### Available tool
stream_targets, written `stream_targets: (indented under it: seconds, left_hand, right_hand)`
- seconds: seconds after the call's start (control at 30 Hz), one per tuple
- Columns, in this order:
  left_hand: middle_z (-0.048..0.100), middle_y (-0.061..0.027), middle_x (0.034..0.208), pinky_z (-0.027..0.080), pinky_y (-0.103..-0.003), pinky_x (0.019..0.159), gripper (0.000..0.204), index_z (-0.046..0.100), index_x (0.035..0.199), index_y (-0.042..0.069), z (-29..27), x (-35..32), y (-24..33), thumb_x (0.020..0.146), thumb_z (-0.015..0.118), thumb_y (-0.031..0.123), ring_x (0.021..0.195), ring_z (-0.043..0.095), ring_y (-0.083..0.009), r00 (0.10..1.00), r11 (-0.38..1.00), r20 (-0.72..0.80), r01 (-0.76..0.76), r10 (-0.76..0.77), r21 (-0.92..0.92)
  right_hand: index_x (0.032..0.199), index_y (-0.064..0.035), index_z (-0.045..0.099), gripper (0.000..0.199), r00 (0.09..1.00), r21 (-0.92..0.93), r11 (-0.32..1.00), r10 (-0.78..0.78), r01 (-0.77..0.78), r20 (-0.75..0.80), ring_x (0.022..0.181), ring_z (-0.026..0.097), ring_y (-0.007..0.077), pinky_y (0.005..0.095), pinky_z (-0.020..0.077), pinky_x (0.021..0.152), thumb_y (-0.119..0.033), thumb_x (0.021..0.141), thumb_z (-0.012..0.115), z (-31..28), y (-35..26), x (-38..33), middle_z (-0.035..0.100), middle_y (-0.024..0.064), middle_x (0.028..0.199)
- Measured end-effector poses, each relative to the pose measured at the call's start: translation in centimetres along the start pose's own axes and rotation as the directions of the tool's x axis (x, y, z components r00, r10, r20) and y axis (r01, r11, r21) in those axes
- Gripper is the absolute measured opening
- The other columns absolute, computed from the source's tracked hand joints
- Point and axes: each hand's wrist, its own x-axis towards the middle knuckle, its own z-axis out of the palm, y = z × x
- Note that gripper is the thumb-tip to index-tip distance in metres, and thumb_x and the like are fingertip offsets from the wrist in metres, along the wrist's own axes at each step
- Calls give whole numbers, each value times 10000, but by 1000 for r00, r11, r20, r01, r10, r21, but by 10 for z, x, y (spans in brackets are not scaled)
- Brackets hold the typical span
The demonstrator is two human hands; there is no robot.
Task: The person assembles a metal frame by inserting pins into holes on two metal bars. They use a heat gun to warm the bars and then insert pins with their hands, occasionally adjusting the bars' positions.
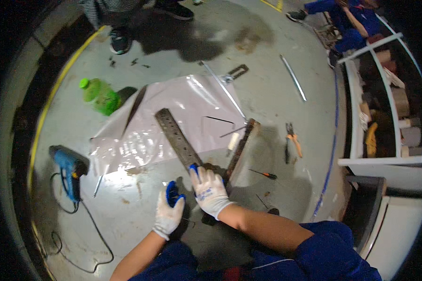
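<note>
My right hand [210, 191], in a white glove with blue on the fingers, grips the near end of a dark metal bar with holes [176, 136]. The bar slants away to the far left, its far part over a clear plastic sheet [126, 140]. Beside it, my left hand [169, 210] is apart from the bar, fingers bent and spread, the blue palm side partly showing and nothing visible in it. A rusty bar [241, 147] slants away just right of my right hand. Whatever lies under my right palm is hidden.
Left are a blue corded power tool [69, 173] and a green bottle [100, 96]. Right lie orange-handled pliers [293, 143], a screwdriver [263, 174] and a metal rod [293, 78]. An L-shaped hex key [219, 119] lies ahead. A shelf [380, 161] and other people's feet [120, 41] border the floor.
</note>
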Motion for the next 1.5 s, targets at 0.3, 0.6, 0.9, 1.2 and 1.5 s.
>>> stream_targets:
  seconds: [0.3, 0.6, 0.9, 1.2, 1.5]
  left_hand:
    - [724, -224, 997, 559, -474, 840, 362, 684, 1148, 39, -40, -10, -23, 850, 760, 231, 946, 705, -408, 986, 843, -146, 150, -86, 516]
    - [719, -241, 1044, 553, -464, 885, 359, 670, 1179, 22, -50, -18, -39, 873, 741, 195, 988, 702, -417, 965, 909, -253, 163, -66, 385]
    - [719, -230, 1063, 561, -452, 885, 358, 676, 1183, 27, -47, -14, -28, 877, 742, 201, 984, 704, -398, 950, 927, -311, 131, -16, 352]
    - [712, -217, 1105, 551, -456, 918, 350, 677, 1193, 25, -49, -9, -30, 880, 732, 172, 1025, 696, -396, 937, 962, -343, 29, 69, 270]
    - [683, -181, 1077, 546, -486, 825, 382, 655, 1219, 89, -71, 33, -51, 873, 721, 237, 959, 676, -398, 917, 819, -230, -153, 326, 552]
  right_hand:
    - [1307, -45, 560, 618, 983, 232, 958, -180, 167, 35, 1000, 630, 281, 434, 507, 853, -406, 839, 739, -27, -32, -9, 612, 142, 1167]
    - [1043, -104, 666, 157, 979, 260, 963, 12, -65, 202, 925, 709, 282, 430, 566, 811, -188, 942, 580, 15, -90, 12, 675, 119, 1044]
    - [1073, -102, 593, 171, 968, 267, 960, 10, -80, 253, 928, 704, 305, 439, 546, 855, -196, 931, 604, 19, -81, 0, 670, 130, 1016]
    - [1125, -21, 601, 252, 986, 722, 691, -99, -26, 131, 897, 677, 436, 521, 532, 834, -208, 956, 600, -18, -27, 16, 676, 235, 986]
    - [1258, -46, 586, 422, 951, 335, 929, -233, 156, 204, 1003, 695, 435, 541, 535, 919, -361, 982, 539, -42, 73, 65, 698, 247, 1083]
